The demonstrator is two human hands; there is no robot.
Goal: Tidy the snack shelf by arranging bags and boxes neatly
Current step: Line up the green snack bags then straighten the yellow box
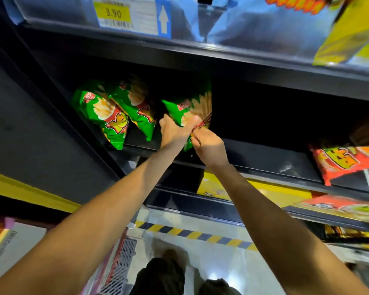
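Three green snack bags stand on a dark shelf (264, 158). The rightmost green bag (190, 107) leans upright in the middle of the shelf. My left hand (175, 130) grips its lower left side, thumb across the front. My right hand (209, 150) pinches its lower right corner with curled fingers. Two more green bags (102, 116) (136, 105) lean together at the left end of the shelf, apart from my hands.
An orange-red snack bag (345, 165) lies at the shelf's right end. Blue and yellow bags (307, 28) fill the shelf above, behind a price tag (115, 13). Yellow boxes (213, 186) sit on the shelf below. A crate (119, 267) stands on the floor.
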